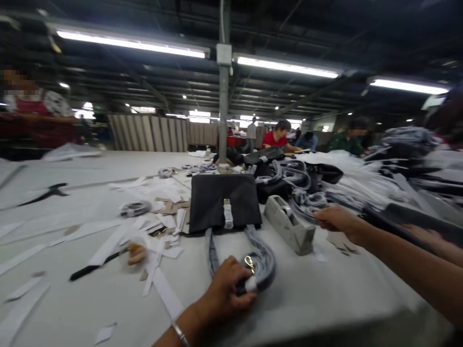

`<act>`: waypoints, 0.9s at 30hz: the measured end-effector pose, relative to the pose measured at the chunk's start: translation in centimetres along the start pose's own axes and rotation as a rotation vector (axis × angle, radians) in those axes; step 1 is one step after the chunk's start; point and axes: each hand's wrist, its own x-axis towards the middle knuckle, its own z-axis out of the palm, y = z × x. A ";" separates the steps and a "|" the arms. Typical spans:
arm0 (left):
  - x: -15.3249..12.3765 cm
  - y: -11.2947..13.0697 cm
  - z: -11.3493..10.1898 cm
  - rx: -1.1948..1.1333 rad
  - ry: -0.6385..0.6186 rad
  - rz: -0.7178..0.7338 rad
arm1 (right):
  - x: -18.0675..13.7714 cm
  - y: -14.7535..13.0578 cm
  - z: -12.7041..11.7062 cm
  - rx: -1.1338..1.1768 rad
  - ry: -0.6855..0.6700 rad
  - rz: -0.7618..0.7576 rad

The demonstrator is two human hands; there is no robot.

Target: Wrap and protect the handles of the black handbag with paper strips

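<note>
A black bag [226,200] lies on the white table in front of me, with a small wrapped buckle tab on its front. Its handle [263,250], covered in greyish plastic wrap, loops towards me. My left hand [231,286] is closed on the near part of this loop, beside a gold snap hook [249,262] and a white wrapped piece. To the right of the bag stands a grey tape dispenser [289,224]. My right hand [336,222] is just beyond its right side, fingers pinched together; what they hold, if anything, is too blurred to make out.
Paper strips [108,246], tan scraps [170,206] and a black-handled tool [97,264] lie on the left. Wrapped straps and black bags [289,176] are heaped behind the dispenser. At right, another person's hand [425,236] is by a dark piece [423,219]. A post [223,106] rises behind.
</note>
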 end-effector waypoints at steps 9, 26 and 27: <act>0.1 1.2 -0.7 -0.064 -0.069 -0.088 | -1.5 2.6 -2.0 0.116 -0.202 0.327; 0.1 0.7 -0.7 -0.067 -0.105 -0.134 | -2.5 5.0 -2.4 0.370 -0.245 0.375; 0.1 0.6 -0.7 -0.068 -0.108 -0.138 | -2.4 5.0 -2.6 0.375 -0.239 0.387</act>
